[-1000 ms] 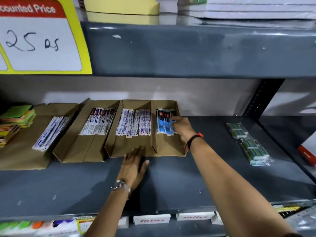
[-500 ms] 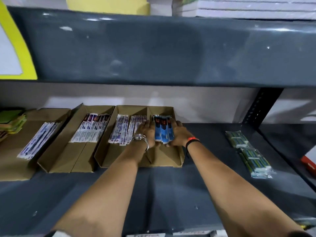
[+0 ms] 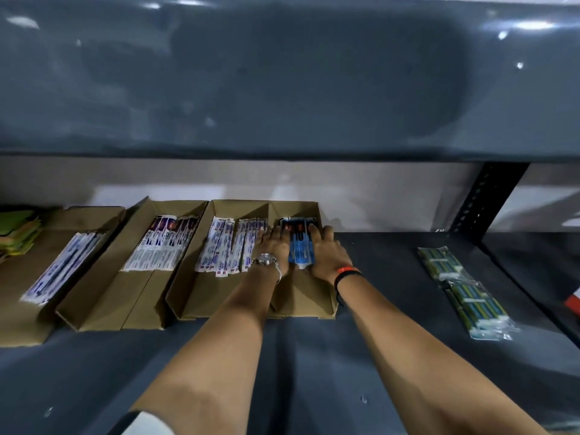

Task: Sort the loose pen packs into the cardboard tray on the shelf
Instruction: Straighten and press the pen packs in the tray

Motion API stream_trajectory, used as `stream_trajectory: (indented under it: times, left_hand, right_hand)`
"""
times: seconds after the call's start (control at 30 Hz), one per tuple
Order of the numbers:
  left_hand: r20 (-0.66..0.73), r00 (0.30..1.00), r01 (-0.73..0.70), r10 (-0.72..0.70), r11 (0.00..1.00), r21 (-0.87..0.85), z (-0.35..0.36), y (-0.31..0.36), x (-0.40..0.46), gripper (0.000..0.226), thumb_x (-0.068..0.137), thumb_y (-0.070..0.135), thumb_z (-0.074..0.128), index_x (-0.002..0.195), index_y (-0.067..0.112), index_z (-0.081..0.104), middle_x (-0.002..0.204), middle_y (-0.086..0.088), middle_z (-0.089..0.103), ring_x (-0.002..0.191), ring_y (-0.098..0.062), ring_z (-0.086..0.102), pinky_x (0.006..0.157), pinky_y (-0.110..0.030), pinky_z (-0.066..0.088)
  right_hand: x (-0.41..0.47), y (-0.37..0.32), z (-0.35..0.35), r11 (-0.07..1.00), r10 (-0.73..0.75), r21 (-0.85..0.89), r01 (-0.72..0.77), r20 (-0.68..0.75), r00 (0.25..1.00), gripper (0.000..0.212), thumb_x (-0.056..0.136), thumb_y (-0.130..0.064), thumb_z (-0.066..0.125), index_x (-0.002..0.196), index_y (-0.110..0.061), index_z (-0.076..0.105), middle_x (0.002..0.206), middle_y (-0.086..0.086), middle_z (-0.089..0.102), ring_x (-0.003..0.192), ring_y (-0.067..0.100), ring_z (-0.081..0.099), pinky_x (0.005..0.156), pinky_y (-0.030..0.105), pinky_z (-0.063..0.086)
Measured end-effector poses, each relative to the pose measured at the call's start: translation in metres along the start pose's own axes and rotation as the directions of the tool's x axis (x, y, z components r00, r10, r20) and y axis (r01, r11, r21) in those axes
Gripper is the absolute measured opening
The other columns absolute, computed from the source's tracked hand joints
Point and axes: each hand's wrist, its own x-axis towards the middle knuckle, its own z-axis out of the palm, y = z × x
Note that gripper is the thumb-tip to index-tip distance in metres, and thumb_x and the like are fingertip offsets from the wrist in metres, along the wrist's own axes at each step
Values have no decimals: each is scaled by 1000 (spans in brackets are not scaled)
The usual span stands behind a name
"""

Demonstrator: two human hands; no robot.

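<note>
A two-compartment cardboard tray [image 3: 301,304] stands on the grey shelf [image 3: 314,365]. Its right compartment holds a small stack of blue pen packs [image 3: 300,246]. My left hand [image 3: 274,243] presses the stack's left side and my right hand [image 3: 326,251] its right side, so both hands squeeze the stack between them. The tray's left compartment holds white-and-blue pen packs [image 3: 230,248], lying side by side. A bundle of green pen packs [image 3: 464,290] in clear wrap lies loose on the shelf to the right.
Another cardboard tray [image 3: 103,309] with dark-headed white packs stands left of the first, and a third tray [image 3: 18,296] further left. Coloured paper pads [image 3: 18,235] lie at the far left. The upper shelf's front [image 3: 282,73] hangs overhead. A black upright [image 3: 483,202] stands at the right.
My left hand has left the shelf in front of the tray and reached the blue packs' left side. Both hands now clasp the stack. The camera has moved closer and tilted down.
</note>
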Motion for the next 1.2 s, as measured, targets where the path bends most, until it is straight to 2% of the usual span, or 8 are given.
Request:
stream_trajectory:
  times: [0.2,0.3,0.47,0.57,0.73,0.83,1.03,1.2]
  left_hand:
    - [3,997,-77,77,994,-72,-10,-5,-7,81,84,32,57,141,8,5,154,-14,8,142,-29,5,118,-41,2]
    - [-18,989,-149,148,985,-85,-33,-25,-15,71,87,35,50,141,9,12,153,-13,15,141,-28,11,118,-41,7]
    - [-16,999,-50,50,999,17,-47,-101,-45,59,89,33,48,139,16,22,151,-9,25,139,-26,21,116,-42,12]
    - [44,998,-43,40,997,71,-35,-128,-60,67,83,36,56,139,16,24,147,-12,34,136,-28,27,116,-41,12]
    - [117,988,-134,104,948,288,-19,-132,-53,82,83,49,50,141,7,10,154,-14,9,143,-27,1,117,-39,-5]
    - [152,982,-157,111,929,336,-13,-128,-47,65,86,36,49,138,5,24,152,-13,20,142,-28,8,119,-40,-3]
    - [154,983,-145,99,936,321,-10,-132,-48,43,87,25,50,125,5,46,151,-14,23,143,-26,7,119,-44,-5]
    - [181,981,-127,71,938,321,-12,-133,-43,41,86,7,45,127,3,43,154,-14,13,143,-27,0,119,-44,-6]
  right_hand:
    - [-2,0,-5,999,33,-43,-30,71,997,90,83,-30,63,150,-15,5,149,19,20,129,41,37,108,50,35]
    - [-5,-2,-18,993,78,-97,-71,71,994,78,89,-17,53,151,-16,5,152,17,20,135,40,31,111,53,29]
    - [-9,-44,-30,988,-64,-143,51,-90,994,44,89,-2,43,132,-8,46,136,16,49,127,35,45,107,48,37]
    - [-9,-79,-17,965,-209,-169,200,-41,977,32,93,-16,46,119,-4,59,125,19,62,119,33,56,102,42,45]
    - [-1,-109,15,928,-291,-232,292,38,956,28,92,-12,50,115,-5,62,121,17,66,114,30,60,103,40,45]
    - [4,-114,30,904,-306,-288,316,82,949,27,93,-13,48,114,-5,62,120,16,66,115,30,59,108,42,37]
    - [12,-114,43,854,-294,-393,341,175,940,32,95,-12,39,119,-9,58,124,13,64,120,27,55,117,47,20]
    - [11,-115,45,853,-271,-411,321,175,946,38,94,-11,37,129,-15,52,129,12,60,123,26,52,117,47,22]
